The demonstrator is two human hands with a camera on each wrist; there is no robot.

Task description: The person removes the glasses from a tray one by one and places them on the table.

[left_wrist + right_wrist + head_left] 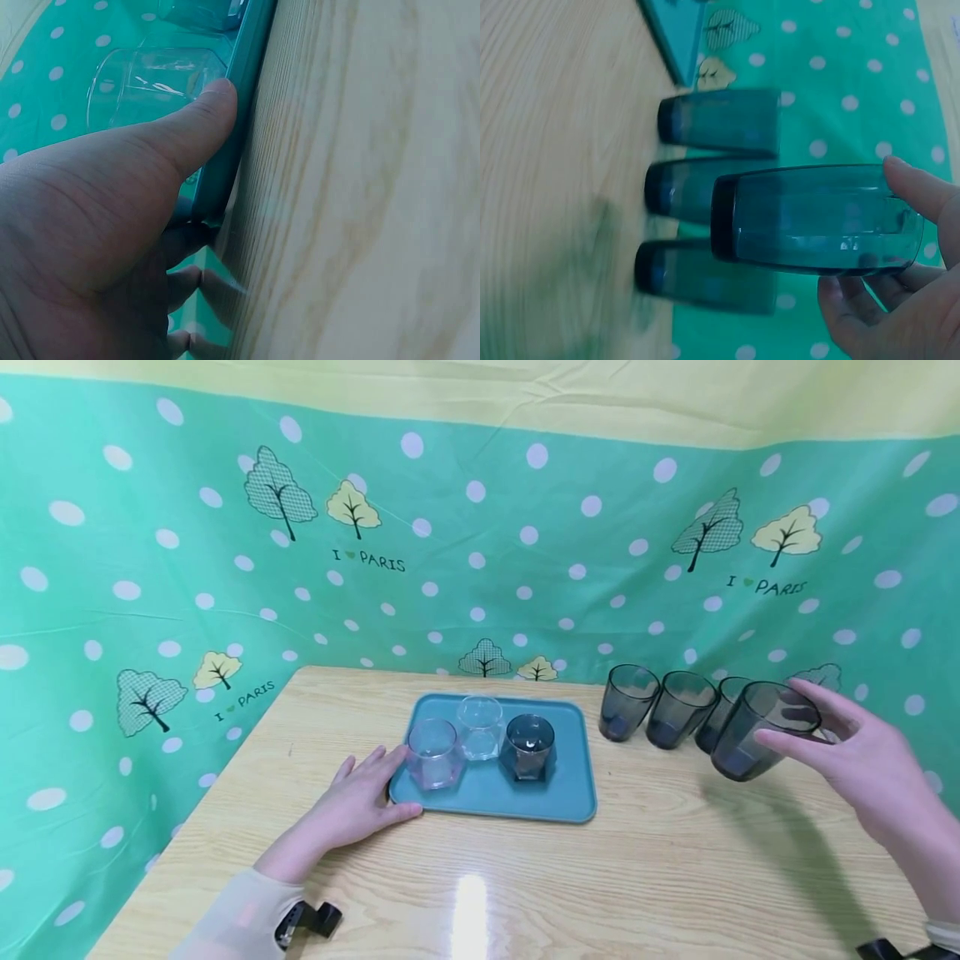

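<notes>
My right hand (pixel 870 747) grips a dark grey, see-through tumbler (pixel 750 739) near its rim, thumb on one side and fingers on the other. The tumbler is tilted slightly and raised above the table, its shadow falling below. In the right wrist view this tumbler (pixel 810 221) overlaps the others behind it. At the blue tray's (pixel 495 804) near left corner rests my left hand (pixel 363 802), its fingers fairly straight along the side and its thumb at the front edge. A pinkish clear glass (pixel 435 760) stands on the tray close to those fingers.
Also on the tray are a clear glass (pixel 481 731) and a short dark glass (pixel 529 747). Right of it, three dark tumblers stand in a row: one nearest the tray (pixel 628 703), a middle one (pixel 678 710) and a partly hidden one (pixel 716 714). A dotted green curtain (pixel 480 585) hangs behind.
</notes>
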